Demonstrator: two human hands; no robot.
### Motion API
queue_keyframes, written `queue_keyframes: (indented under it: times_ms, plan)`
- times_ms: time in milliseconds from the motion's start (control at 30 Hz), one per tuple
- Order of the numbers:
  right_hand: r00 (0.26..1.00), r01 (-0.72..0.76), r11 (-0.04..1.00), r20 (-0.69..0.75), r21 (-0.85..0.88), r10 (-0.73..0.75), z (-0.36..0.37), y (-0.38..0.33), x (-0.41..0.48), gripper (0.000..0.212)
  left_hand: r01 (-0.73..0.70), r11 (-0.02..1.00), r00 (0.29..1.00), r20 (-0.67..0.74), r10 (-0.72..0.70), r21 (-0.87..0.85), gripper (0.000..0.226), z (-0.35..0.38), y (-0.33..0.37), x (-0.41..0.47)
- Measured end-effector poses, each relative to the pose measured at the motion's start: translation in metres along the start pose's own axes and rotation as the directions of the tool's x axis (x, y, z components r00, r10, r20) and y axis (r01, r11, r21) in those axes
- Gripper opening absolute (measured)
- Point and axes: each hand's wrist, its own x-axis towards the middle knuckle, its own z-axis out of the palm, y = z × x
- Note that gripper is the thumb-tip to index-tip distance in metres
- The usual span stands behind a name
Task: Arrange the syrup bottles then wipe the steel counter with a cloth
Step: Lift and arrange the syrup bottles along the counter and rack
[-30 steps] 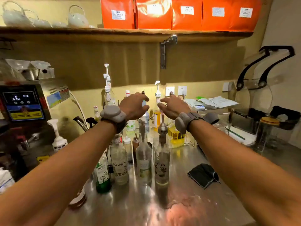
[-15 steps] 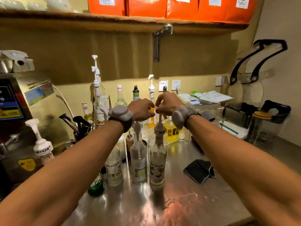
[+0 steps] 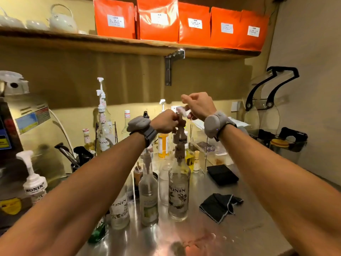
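A clear Monin syrup bottle (image 3: 178, 194) stands upright on the steel counter (image 3: 212, 237), topped by a tall brown pump (image 3: 180, 140). My left hand (image 3: 165, 122) is closed around the pump's upper stem. My right hand (image 3: 199, 106) pinches the white pump nozzle (image 3: 181, 110) at the very top. Two more clear pump bottles (image 3: 148, 200) (image 3: 120, 209) stand to its left, with a green bottle (image 3: 97, 230) partly hidden under my left forearm. A dark crumpled cloth (image 3: 219, 206) lies on the counter to the right of the bottles.
More syrup bottles (image 3: 103, 133) crowd the back by the wall. A machine (image 3: 16, 130) and a white Monin pump bottle (image 3: 34, 183) stand at left. A black pad (image 3: 222, 174), an acrylic stand and a clear blender cover (image 3: 267, 111) are at right. A wet smear (image 3: 199, 239) marks the counter's front.
Both hands came back from the rear bottles to the front Monin bottle's pump and rose with it. The pump top now sits higher. The view tilted upward.
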Motion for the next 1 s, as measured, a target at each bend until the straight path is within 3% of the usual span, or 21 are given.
queue_keyframes:
  times_ms: [100,200,300,433,567,733,867,1000]
  plan:
    - [0.996,-0.088,0.996,0.007,0.016,0.088,-0.002,0.017,-0.001,0.029,-0.001,0.998,0.997,-0.078,-0.004,-0.067,0.024,-0.017,0.008,0.006]
    - [0.974,-0.133,0.991,0.181,-0.015,0.134,0.01,0.023,-0.004,0.023,0.012,0.986,0.987,-0.158,-0.039,-0.169,0.025,-0.035,0.011,0.015]
    - [0.957,-0.091,0.995,0.279,0.028,0.08,0.025,0.013,-0.002,0.012,-0.031,0.97,0.977,-0.214,-0.022,-0.241,0.02,-0.052,0.011,0.023]
    - [0.949,-0.014,1.0,0.315,-0.028,0.022,0.048,0.012,0.005,0.016,-0.09,0.918,0.981,-0.193,0.015,-0.386,0.024,-0.072,0.01,0.029]
    - [0.955,0.013,1.0,0.297,-0.009,-0.01,0.059,0.009,0.025,0.018,-0.129,0.936,0.966,-0.255,0.044,-0.327,0.016,-0.087,0.002,0.042]
    - [0.97,0.023,0.998,0.242,0.056,-0.036,0.065,0.008,0.062,0.015,0.029,0.995,0.985,-0.167,-0.045,-0.094,0.046,-0.092,-0.043,0.06]
    - [0.977,0.059,0.995,0.201,0.077,-0.073,0.077,0.018,0.097,0.018,0.163,0.985,0.977,-0.132,-0.168,-0.052,0.033,-0.092,-0.073,0.077]
    - [0.983,0.101,0.995,0.154,0.018,-0.103,0.088,0.035,0.137,0.02,0.162,0.983,0.975,-0.168,-0.145,0.091,0.028,-0.09,-0.094,0.107]
